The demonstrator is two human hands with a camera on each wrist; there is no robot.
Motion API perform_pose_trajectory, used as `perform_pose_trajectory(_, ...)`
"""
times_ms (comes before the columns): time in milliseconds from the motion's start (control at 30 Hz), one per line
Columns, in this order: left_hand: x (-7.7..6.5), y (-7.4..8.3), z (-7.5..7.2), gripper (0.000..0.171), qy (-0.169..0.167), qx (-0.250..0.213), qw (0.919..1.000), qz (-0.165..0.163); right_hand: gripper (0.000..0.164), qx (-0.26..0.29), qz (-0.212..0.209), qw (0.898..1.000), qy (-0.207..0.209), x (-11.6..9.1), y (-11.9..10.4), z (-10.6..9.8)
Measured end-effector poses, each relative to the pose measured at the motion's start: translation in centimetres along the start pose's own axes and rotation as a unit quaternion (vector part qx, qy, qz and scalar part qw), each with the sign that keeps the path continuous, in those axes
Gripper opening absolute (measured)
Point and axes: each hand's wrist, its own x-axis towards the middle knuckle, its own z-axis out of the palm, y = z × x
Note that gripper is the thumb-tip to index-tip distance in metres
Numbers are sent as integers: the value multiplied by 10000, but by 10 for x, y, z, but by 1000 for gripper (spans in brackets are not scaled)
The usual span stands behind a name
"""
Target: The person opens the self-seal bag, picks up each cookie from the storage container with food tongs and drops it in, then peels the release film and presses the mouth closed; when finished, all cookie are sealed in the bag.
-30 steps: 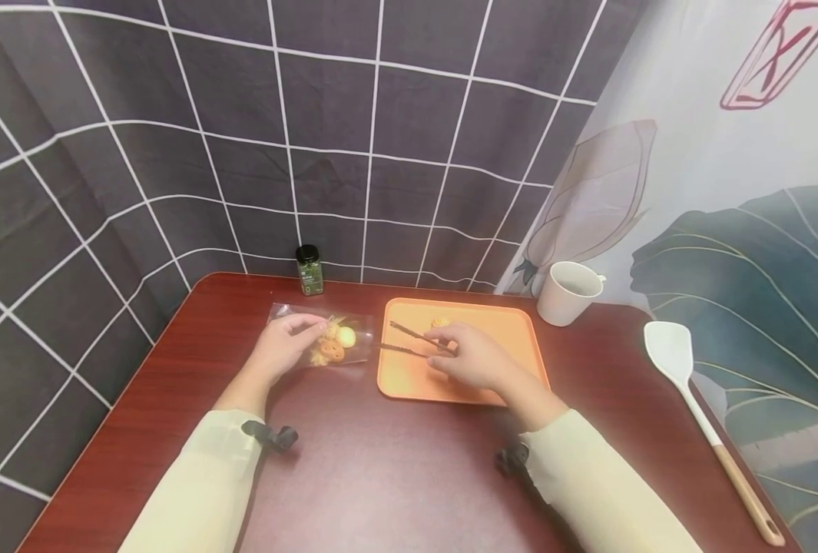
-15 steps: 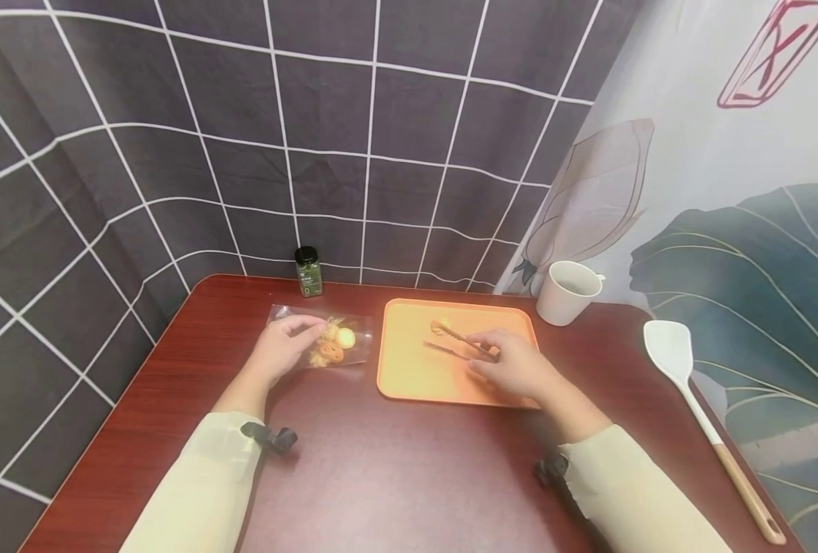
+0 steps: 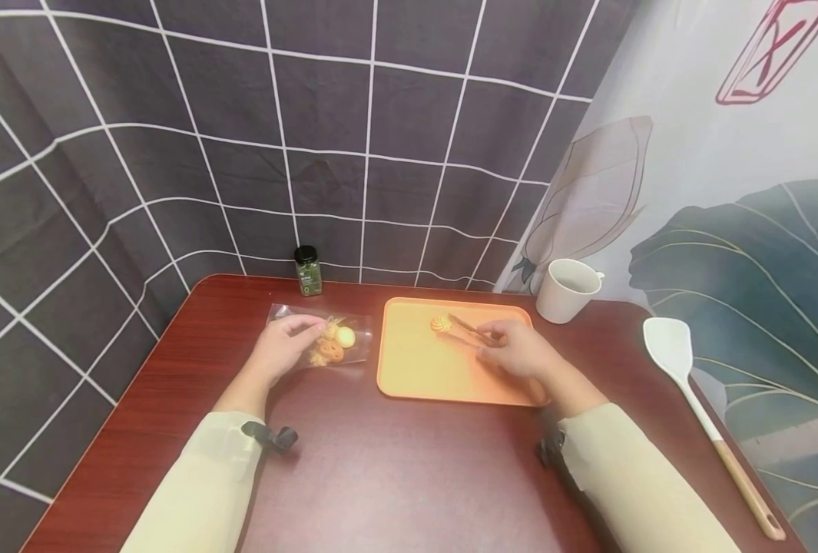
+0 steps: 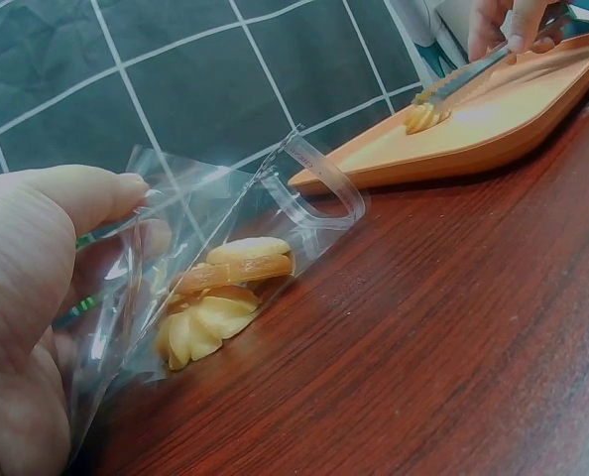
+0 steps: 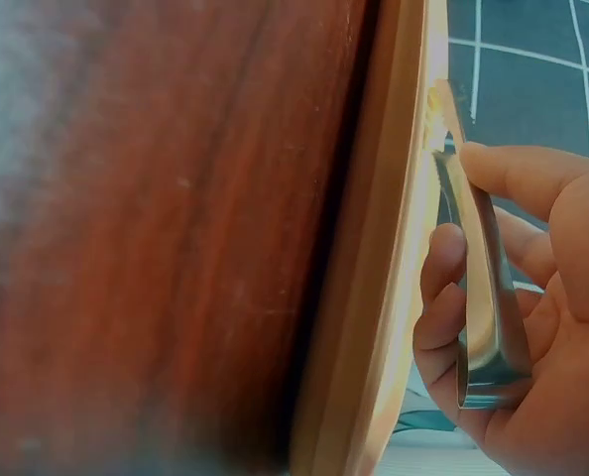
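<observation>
My left hand (image 3: 280, 349) pinches the edge of a clear plastic bag (image 4: 319, 188) lying on the table. Inside the bag are several cookies, among them a pale round cookie (image 3: 344, 336) and, in the left wrist view, a ridged swirl cookie (image 4: 207, 325). Over the orange tray (image 3: 409, 372), my right hand (image 3: 519, 353) holds metal tongs (image 5: 488, 288) between thumb and fingers. The tongs' tips point left, at a single swirl cookie (image 3: 440, 324) on the tray. Whether they touch it I cannot tell.
A green spice jar (image 3: 308, 273) with a black lid stands at the back edge. A white mug (image 3: 566, 296) is behind the tray's right corner. Along the right side lies a white spatula (image 3: 681, 376) with a wooden handle. A dark gridded curtain (image 3: 326, 107) hangs behind.
The right hand and tongs have moved right, from the tray's left edge to its right side, and the tongs' arms now look closer together. The left hand stays on the bag.
</observation>
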Motion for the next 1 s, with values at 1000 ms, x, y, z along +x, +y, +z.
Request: perform_pose_trajectory(1000,0,0,0,37,52,-48,10000,45,40,-528,-139,9983,192,5,-15,3)
